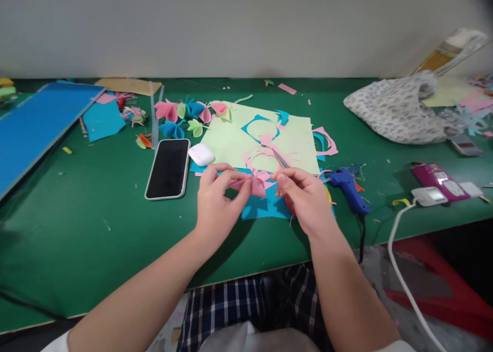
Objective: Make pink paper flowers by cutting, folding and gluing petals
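Between the thumb and fingers of my left hand is a folded piece of pink paper. My right hand is closed in a pinch just right of that paper; what its fingertips hold, if anything, is too small to make out. Scissors show their blades beyond my right hand, with red and yellow handle parts peeking out around it; the hand hides their middle. Beneath both hands lie blue paper and pale green paper, with pink cut-out scraps on top.
Folded paper flowers sit behind a phone and a white earbud case. A blue glue gun with its cord lies to the right, near a purple device, a white cable and a patterned cloth bag. A blue board is at left.
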